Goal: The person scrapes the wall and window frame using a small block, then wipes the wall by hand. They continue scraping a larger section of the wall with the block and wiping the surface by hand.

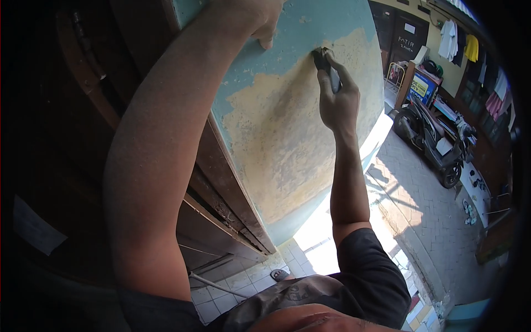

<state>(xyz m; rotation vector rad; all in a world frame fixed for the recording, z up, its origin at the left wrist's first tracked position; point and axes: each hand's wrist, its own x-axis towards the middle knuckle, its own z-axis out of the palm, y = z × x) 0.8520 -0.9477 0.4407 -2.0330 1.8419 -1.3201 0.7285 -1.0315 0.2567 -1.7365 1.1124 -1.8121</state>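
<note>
My right hand (340, 105) is closed around a scraper (334, 80) with a grey body. The scraper's dark end is against the wall (287, 127), at the upper edge of a bare yellowish patch. Pale blue-green paint surrounds this patch. Higher up and to the left, my left hand (267, 22) rests on the painted part of the wall, and the frame's top edge cuts it off. One digit points downward, and I see nothing held in that hand.
Left of the wall is a dark brown wooden door frame (235, 182). Below lies a white tiled floor (221, 301) with my sandalled foot (280, 275). A motor scooter (434, 138) stands on the paved lane (409, 171) at right, near hanging laundry (449, 40).
</note>
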